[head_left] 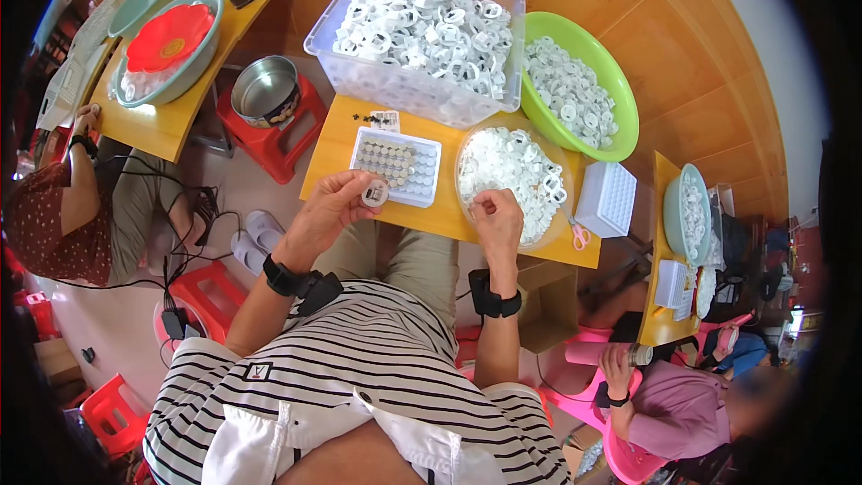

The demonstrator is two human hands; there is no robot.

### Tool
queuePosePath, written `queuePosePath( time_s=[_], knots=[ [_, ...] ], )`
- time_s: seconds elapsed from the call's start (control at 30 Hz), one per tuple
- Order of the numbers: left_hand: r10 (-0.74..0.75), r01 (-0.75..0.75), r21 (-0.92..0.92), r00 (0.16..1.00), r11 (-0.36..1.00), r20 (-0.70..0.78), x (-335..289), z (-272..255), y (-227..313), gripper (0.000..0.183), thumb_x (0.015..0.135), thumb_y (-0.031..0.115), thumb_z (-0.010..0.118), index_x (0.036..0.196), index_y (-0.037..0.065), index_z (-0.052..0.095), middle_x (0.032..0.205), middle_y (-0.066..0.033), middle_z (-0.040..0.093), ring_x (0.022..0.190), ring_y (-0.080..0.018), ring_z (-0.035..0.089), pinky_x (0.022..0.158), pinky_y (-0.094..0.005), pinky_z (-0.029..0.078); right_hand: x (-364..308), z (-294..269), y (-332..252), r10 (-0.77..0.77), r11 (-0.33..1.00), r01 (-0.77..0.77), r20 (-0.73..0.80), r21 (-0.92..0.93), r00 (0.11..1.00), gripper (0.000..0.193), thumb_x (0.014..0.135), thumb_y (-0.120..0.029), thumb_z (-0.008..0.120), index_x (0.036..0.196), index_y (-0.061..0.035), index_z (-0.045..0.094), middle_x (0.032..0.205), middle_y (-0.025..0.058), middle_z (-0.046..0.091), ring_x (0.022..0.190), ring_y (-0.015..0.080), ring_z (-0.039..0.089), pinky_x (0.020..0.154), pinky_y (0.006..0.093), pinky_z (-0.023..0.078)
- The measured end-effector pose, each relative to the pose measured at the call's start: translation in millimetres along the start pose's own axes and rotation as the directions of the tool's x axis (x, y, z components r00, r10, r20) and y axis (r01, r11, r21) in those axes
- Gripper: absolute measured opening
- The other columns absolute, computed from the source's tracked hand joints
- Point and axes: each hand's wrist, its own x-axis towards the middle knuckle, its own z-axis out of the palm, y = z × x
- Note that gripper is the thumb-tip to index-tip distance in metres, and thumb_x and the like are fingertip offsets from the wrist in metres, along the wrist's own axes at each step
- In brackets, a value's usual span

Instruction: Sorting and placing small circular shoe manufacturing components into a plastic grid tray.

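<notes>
My left hand [332, 204] pinches a small round white plastic casing [374, 193] with dark parts showing inside, held up near the tray's lower left corner. Beside it on the table lies a white tray [415, 201] with round pockets, many of them filled with silvery button cells [384, 158]. My right hand [499, 223] is above the near left side of a round bowl [461, 178] heaped with white plastic ring-shaped parts [507, 162]. Its thumb and fingertips are pressed together; whatever is between them, if anything, cannot be made out.
Behind the tray stands a clear bin [404, 90] piled with white parts, with a green basin [627, 121] of similar parts to its right. A pocketed white block [606, 200] and pink-handled scissors [581, 235] lie at the right. Co-workers sit left and right.
</notes>
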Motion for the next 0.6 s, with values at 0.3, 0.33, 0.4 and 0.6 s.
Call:
queuePosePath(
  time_s=[0.3, 0.33, 0.4, 0.6],
  knots=[
    [-0.028, 0.028, -0.015, 1.000, 0.999, 0.002, -2.9, -0.5, -0.3, 0.027, 0.091, 0.025, 0.050, 0.100, 0.001, 0.061, 0.086, -0.0049, 0.064, 0.070, -0.0098, 0.062, 0.062, -0.0192, 0.052, 4.8, -18.0, 1.3, 0.303, 0.611, -0.327, 0.169, 0.721, 0.938, 0.008, 0.081, -0.005, 0.061, 0.088, -0.0030, 0.058, 0.077, 0.0025, 0.060, 0.067, 0.0124, 0.061, 0.052, 0.0203, 0.046],
    [-0.034, 0.034, -0.015, 0.999, 0.999, 0.004, -2.9, 0.1, -0.2, 0.027, 0.091, 0.025, 0.050, 0.100, 0.001, 0.061, 0.086, -0.0048, 0.064, 0.070, -0.0097, 0.062, 0.062, -0.0194, 0.052, 4.6, -18.2, 2.4, 0.304, 0.612, -0.326, 0.167, 0.721, 0.938, 0.008, 0.081, -0.005, 0.061, 0.088, -0.0030, 0.058, 0.077, 0.0025, 0.060, 0.067, 0.0124, 0.061, 0.052, 0.0203, 0.046],
    [-0.046, 0.046, -0.001, 0.999, 0.999, 0.005, -2.3, 2.7, 0.0, 0.028, 0.091, 0.026, 0.050, 0.100, 0.001, 0.061, 0.086, -0.0046, 0.064, 0.070, -0.0095, 0.062, 0.063, -0.0195, 0.052, 4.2, -18.1, 5.5, 0.327, 0.508, -0.358, 0.209, 0.784, 0.922, 0.012, 0.082, -0.005, 0.061, 0.092, -0.0010, 0.057, 0.078, 0.0042, 0.060, 0.067, 0.0148, 0.063, 0.055, 0.0205, 0.050],
    [-0.063, 0.063, -0.003, 0.998, 0.998, 0.004, -2.3, 6.4, 0.2, 0.028, 0.092, 0.025, 0.050, 0.101, 0.001, 0.060, 0.085, -0.0054, 0.064, 0.069, -0.0097, 0.062, 0.062, -0.0191, 0.052, 3.1, -18.4, 2.6, 0.352, 0.429, -0.382, 0.238, 0.819, 0.905, 0.020, 0.082, -0.003, 0.059, 0.102, 0.0007, 0.060, 0.078, 0.0041, 0.060, 0.067, 0.0151, 0.063, 0.059, 0.0226, 0.053]
  ],
)
